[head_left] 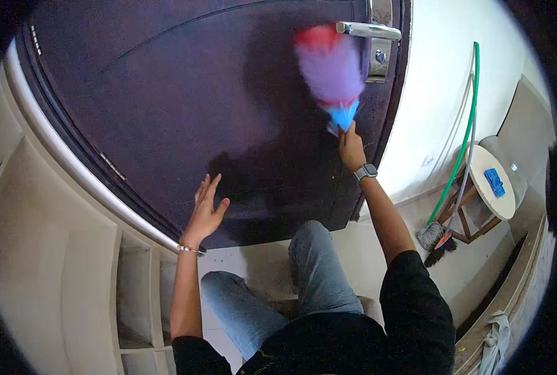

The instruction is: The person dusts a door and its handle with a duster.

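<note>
From far off, I look from left to right; pale shelves [84,250] stand on the left side, next to the big dark door [166,94]. My left hand [206,215] is up in front of the low part of the door; its fingers are spread wide and it holds nothing; I can not tell if it touches the wood. A bracelet [187,250] sits on that wrist. The fluffy duster [331,72] is in front of the top right part of the door; it is red and purple, and it looks blurry; I can not tell if the fluff touches the wood. My right hand [353,150] is wrapped tight round the duster, at its blue end; a watch [367,170] is on that wrist.

The long way of the duster goes up from my right hand and leans a bit to the left; so the fluff is above that hand, and my right hand is the near one; from my left hand, the duster is up and to the right, well apart. The red tip is just beside the left end of the shiny door handle [372,31]; the lock [380,56] is under that handle. Far right, a green pole [472,119] leans by the wall; a blue cloth [494,182] lies on a round stool [481,161].
</note>
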{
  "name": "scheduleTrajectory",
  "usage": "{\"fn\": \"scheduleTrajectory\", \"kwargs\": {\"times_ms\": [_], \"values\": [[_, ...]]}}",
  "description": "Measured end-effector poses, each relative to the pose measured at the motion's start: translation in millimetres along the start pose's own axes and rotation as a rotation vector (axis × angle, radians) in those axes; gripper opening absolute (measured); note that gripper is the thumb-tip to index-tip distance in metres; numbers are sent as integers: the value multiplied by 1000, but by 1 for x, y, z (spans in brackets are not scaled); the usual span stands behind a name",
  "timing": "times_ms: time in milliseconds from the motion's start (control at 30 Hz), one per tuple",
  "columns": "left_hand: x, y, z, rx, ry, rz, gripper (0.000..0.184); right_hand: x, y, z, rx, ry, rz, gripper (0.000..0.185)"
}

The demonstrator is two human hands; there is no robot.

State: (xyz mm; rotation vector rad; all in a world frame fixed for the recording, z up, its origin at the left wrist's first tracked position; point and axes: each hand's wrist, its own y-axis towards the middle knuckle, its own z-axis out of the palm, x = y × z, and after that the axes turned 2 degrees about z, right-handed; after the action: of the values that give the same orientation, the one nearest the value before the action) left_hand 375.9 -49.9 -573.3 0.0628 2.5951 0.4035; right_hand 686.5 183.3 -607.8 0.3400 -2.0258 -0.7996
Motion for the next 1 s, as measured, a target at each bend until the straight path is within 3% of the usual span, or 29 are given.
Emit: {"fn": "scheduleTrajectory", "kwargs": {"times_ms": [67, 167, 233, 433, 467, 500, 567, 633, 833, 933, 1000], "values": [[4, -8, 14, 32, -41, 3, 57, -5, -3, -13, 129, -245, -54, 21], [12, -19, 36, 55, -74, 29, 56, -12, -2, -25, 99, -243, 40, 22], [20, -30, 54, 54, -90, 19, 56, -17, -7, -22, 19, -189, 90, 22], [49, -70, 115, 129, -203, -44, 57, -17, -18, -38, -226, -15, -68, 26], [52, -76, 122, 127, -209, -26, 57, -30, -10, -41, -120, -290, -78, 30], [55, -80, 127, 134, -208, -65, 56, -42, 3, -41, -136, -297, -82, 30], [57, -88, 137, 140, -205, -96, 54, -11, 32, -57, -577, 159, 12, 31], [59, -98, 144, 169, -251, -159, 55, 19, 63, -83, -631, 172, 88, 27], [76, -125, 218, 183, -486, -200, 55, 24, 137, -141, -428, -148, 63, 20], [79, -137, 255, 159, -630, -246, 52, 22, 145, -149, -340, -320, -84, 18], [66, -139, 264, 233, -650, -371, 49, 21, 144, -146, -361, -289, -81, 18]]}}
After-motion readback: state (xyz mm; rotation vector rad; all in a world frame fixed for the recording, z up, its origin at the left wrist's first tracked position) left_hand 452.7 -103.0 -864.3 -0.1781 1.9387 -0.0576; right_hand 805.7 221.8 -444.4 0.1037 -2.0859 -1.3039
